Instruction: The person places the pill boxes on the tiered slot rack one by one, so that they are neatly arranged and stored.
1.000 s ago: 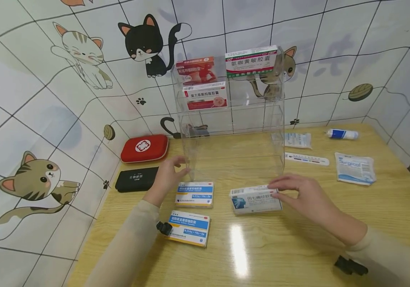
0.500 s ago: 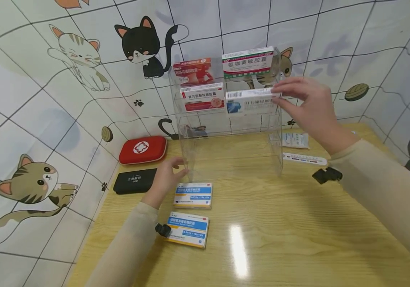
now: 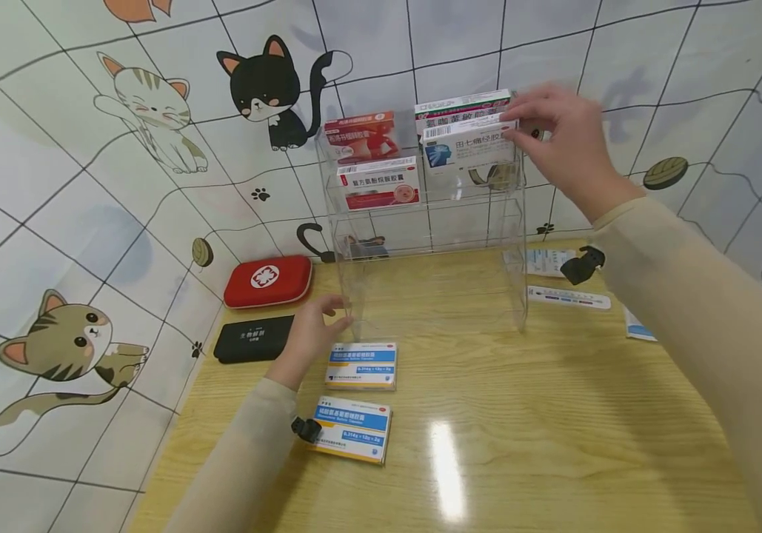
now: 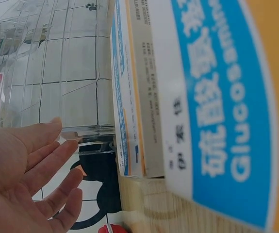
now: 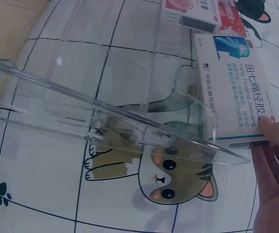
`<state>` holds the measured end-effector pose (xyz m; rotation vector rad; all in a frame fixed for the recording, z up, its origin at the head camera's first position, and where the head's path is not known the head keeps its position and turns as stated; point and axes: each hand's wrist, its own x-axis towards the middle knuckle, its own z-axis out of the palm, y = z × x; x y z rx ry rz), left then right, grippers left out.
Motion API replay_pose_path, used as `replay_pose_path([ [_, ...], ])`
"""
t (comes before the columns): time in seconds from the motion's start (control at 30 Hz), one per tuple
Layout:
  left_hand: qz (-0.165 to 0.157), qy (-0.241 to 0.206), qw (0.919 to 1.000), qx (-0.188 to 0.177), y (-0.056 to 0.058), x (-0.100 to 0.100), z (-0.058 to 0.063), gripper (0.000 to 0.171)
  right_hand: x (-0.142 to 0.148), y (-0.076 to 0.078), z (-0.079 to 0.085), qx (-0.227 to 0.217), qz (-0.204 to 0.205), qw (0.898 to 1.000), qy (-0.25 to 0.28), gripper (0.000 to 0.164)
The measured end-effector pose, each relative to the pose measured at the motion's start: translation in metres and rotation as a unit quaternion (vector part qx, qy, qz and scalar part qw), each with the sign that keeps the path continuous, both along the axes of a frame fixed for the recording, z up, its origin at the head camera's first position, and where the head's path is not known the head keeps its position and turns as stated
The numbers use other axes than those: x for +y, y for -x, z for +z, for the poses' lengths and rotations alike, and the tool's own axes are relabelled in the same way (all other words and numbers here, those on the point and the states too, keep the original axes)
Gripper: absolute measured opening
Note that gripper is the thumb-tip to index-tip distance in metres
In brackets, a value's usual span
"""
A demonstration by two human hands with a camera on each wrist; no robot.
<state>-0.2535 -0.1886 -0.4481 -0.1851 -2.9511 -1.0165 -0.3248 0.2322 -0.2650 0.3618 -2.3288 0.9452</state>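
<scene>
My right hand [image 3: 557, 141] pinches the right end of a white medicine box [image 3: 467, 148] with a blue picture. The box is up at the right of the clear acrylic stand [image 3: 434, 240], overlapping the green-and-white medicine box [image 3: 463, 104] behind it. In the right wrist view, thumb and fingers hold the end of that white box [image 5: 234, 90]. My left hand [image 3: 314, 329] is at the stand's lower left side; in the left wrist view, its fingers [image 4: 52, 182] are nearly straight, fingertips right at the clear edge. A red medicine box [image 3: 361, 138] and a white-and-red one [image 3: 381, 185] sit on the stand's left.
Two blue-and-white medicine boxes, the rear one [image 3: 361, 366] and front one [image 3: 352, 429], lie before the stand. A red case [image 3: 267, 281] and black case [image 3: 254, 338] lie left. A thermometer strip [image 3: 569, 297] and a packet [image 3: 547, 262] lie right. Tiled cat-print walls stand behind.
My right hand has lifted the white medicine box from the table up to the stand's upper right, now in front of the green-and-white box. The left hand has stayed at the stand's side.
</scene>
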Motion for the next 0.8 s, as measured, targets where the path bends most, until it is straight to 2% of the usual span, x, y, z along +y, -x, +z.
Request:
replay_pose_path([
  [0.2, -0.001, -0.003, 1.0, 0.001, -0.001, -0.001, -0.001, 0.037, -0.001, 0.0, -0.01, 0.006, 0.02, 0.998, -0.061, 0.024],
  [0.33, 0.0, -0.007, 1.0, -0.004, -0.001, 0.0, -0.001, 0.037, -0.001, -0.001, -0.011, 0.006, 0.029, 0.995, -0.1, 0.023],
  [0.53, -0.004, -0.012, 0.9999, 0.002, 0.0, -0.001, 0.0, 0.038, -0.004, -0.007, -0.005, -0.044, 0.027, 0.985, -0.164, 0.032],
  [0.63, -0.005, -0.011, 0.9999, 0.005, 0.0, -0.002, -0.001, 0.039, -0.008, -0.014, -0.011, -0.028, 0.037, 0.989, -0.143, 0.033],
  [0.7, -0.006, -0.009, 0.9999, 0.003, 0.0, -0.002, -0.001, 0.038, -0.012, -0.02, -0.021, 0.011, 0.043, 0.994, -0.105, 0.03],
  [0.8, -0.01, -0.009, 0.9999, 0.003, 0.001, -0.002, -0.001, 0.038, -0.025, -0.036, -0.041, 0.068, 0.055, 0.995, -0.039, 0.025],
])
